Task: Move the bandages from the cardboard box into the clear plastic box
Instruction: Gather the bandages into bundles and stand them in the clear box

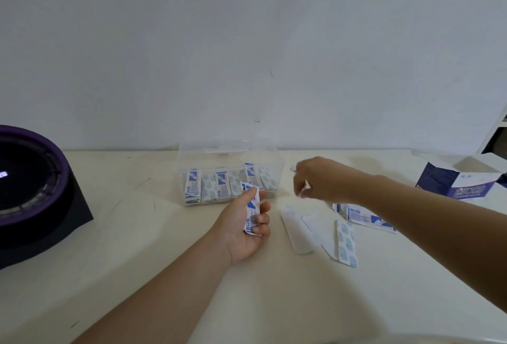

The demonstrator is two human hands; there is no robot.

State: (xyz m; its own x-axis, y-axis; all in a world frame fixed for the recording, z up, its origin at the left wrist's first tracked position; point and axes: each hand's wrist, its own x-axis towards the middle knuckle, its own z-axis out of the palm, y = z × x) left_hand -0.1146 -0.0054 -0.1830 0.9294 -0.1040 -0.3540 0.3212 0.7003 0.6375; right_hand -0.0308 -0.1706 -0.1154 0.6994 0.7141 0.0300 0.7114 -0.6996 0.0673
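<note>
A clear plastic box (270,155) stands open at the back of the table, with several blue-and-white bandage packets (219,184) upright inside. My left hand (241,228) is palm up just in front of it, fingers closed on a small stack of bandages (253,208). My right hand (318,179) hovers to the right of the box with its fingers curled downward; whether it holds anything is unclear. More loose bandages (369,217) lie on the table under my right forearm. The cardboard box (461,179) lies open at the far right.
A white strip (297,234), white paper (318,227) and a patterned bandage strip (347,243) lie right of my left hand. A black and purple round device (33,187) sits at the left edge. A white wall (247,42) backs the cream table (164,275).
</note>
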